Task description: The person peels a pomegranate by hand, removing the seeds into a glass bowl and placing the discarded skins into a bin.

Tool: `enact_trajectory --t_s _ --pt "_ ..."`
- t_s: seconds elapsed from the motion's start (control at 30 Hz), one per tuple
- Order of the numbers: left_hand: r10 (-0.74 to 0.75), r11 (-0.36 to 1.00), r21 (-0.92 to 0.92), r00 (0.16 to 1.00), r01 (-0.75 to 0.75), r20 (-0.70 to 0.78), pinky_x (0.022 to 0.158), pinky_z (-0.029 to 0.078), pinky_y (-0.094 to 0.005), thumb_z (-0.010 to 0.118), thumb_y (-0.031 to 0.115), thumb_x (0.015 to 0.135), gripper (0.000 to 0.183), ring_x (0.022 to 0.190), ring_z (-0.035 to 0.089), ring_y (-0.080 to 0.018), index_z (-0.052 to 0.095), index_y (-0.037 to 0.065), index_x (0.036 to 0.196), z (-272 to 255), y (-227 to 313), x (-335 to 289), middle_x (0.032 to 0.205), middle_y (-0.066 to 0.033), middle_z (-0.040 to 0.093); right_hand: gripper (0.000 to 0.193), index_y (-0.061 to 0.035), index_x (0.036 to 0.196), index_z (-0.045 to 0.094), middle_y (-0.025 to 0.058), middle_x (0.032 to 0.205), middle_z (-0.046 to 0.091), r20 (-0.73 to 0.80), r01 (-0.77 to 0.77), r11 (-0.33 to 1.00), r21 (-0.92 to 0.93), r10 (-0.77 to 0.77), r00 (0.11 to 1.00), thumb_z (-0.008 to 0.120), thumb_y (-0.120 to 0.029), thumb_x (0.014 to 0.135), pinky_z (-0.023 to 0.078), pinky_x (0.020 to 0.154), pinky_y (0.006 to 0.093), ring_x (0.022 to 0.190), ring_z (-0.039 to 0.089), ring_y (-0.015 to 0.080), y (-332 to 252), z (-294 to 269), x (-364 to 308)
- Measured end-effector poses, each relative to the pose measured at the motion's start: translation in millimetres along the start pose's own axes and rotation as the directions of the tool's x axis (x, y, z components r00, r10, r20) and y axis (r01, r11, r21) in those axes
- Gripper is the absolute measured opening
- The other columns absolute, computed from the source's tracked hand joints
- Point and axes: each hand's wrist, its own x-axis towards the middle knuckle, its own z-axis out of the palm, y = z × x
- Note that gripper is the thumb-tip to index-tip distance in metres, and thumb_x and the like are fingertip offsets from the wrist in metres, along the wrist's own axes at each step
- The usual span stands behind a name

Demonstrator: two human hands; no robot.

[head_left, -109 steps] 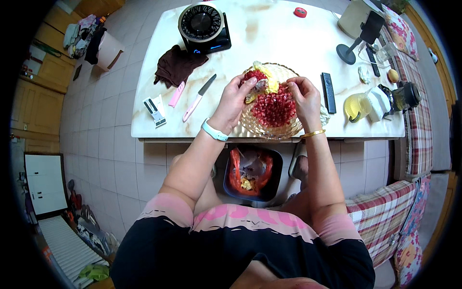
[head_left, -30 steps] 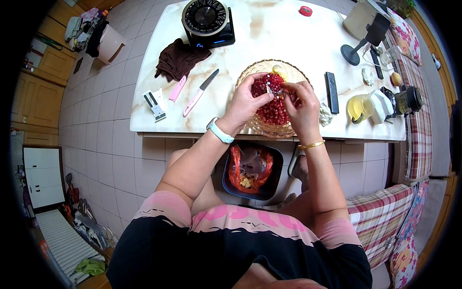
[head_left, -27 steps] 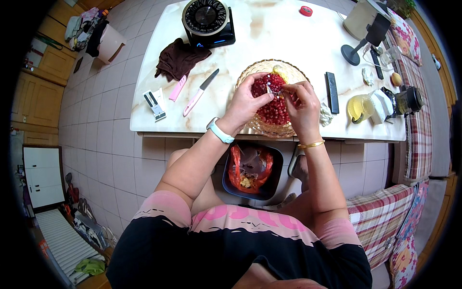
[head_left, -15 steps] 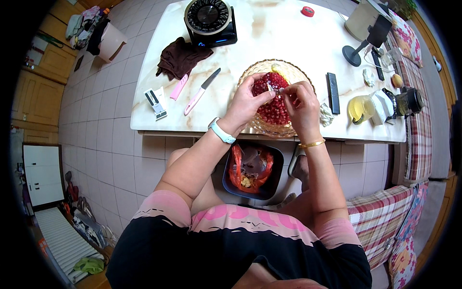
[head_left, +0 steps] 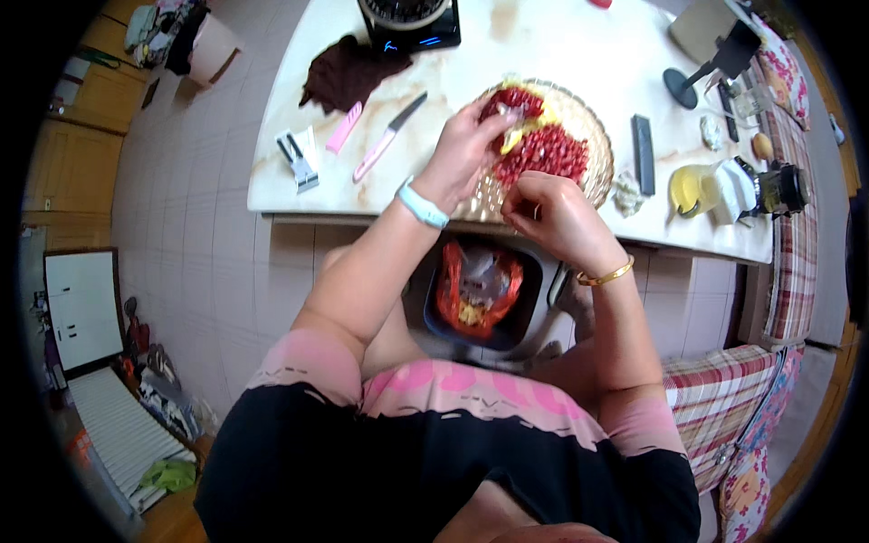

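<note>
My left hand (head_left: 463,152) grips a piece of pomegranate (head_left: 514,100), its red seeds exposed, above the left side of a woven basket (head_left: 601,172). Loose pomegranate seeds (head_left: 547,154) are heaped in the basket, with yellowish peel (head_left: 549,110) beside them. Over the basket's near rim, at the table's front edge, is my right hand (head_left: 559,215). Its fingers are curled closed, and whatever is in them is hidden. A dark bin (head_left: 516,324) lined with a red plastic bag (head_left: 450,282) stands on the floor below, with scraps inside.
Left of the basket lie a pink-handled knife (head_left: 391,136), a pink sheath (head_left: 344,127), a small white sharpener-like device (head_left: 299,161) and a brown cloth (head_left: 344,74). On the right are a black remote (head_left: 643,154), crumpled tissue (head_left: 628,194) and a pitcher of yellow liquid (head_left: 690,190).
My right hand has come away from the pomegranate toward the table's front edge, fingers curled. My left hand still holds the piece, now tilted and farther up-left of the loose seeds. The view has shifted slightly.
</note>
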Motion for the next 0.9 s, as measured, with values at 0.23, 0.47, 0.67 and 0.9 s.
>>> enact_trajectory --t_s 0.23,0.47,0.67,0.9 --pt "0.016 1.000 -0.021 0.999 -0.017 -0.038 0.085 0.059 -0.0316 0.067 0.004 0.093 0.037 0.102 0.066 -0.0182 0.055 -0.005 0.127 -3.5 -7.7 3.2 0.113 -0.0112 0.066 0.008 -0.0040 0.078 0.069 0.0170 0.078 0.068 0.460 0.125 0.920 -0.372 0.065 0.886 0.068 -0.011 0.076 0.055 0.069 0.0443 0.075 0.068 0.0356 9.9 74.8 -35.8" --pt "-0.024 1.000 0.004 0.999 0.024 -0.029 0.087 0.059 -0.0315 0.066 0.005 0.093 0.046 0.104 0.066 -0.0187 0.047 -0.008 0.133 -4.2 -10.9 1.1 0.116 -0.0126 0.065 0.010 -0.0046 0.077 0.071 0.0164 0.079 0.070 0.572 0.165 0.840 -0.517 0.196 0.796 0.066 -0.013 0.077 0.057 0.065 0.0432 0.074 0.071 0.0334 32.8 129.4 -57.6" --pt "-0.090 0.996 0.014 0.996 0.090 -0.026 0.091 0.057 -0.0316 0.067 -0.001 0.090 0.051 0.106 0.065 -0.0179 0.044 -0.009 0.135 1.3 -9.4 0.2 0.120 -0.0137 0.063 0.016 -0.0009 0.081 0.067 0.0177 0.079 0.068 0.448 0.135 0.975 -0.179 -0.042 0.893 0.073 -0.014 0.075 0.055 0.070 0.0429 0.077 0.068 0.0351 20.9 88.9 -29.5" --pt "0.205 0.913 0.347 0.976 -0.216 0.069 0.099 0.050 -0.0304 0.072 -0.006 0.083 0.054 0.112 0.061 -0.0168 0.046 -0.004 0.130 -7.0 -24.2 3.3 0.122 -0.0133 0.061 0.010 -0.0011 0.093 0.069 0.0044 0.077 0.067 0.074 -0.176 0.902 0.395 0.159 0.984 0.070 -0.011 0.090 0.050 0.063 0.0261 0.066 0.061 0.0103 -4.8 -16.6 -9.2"
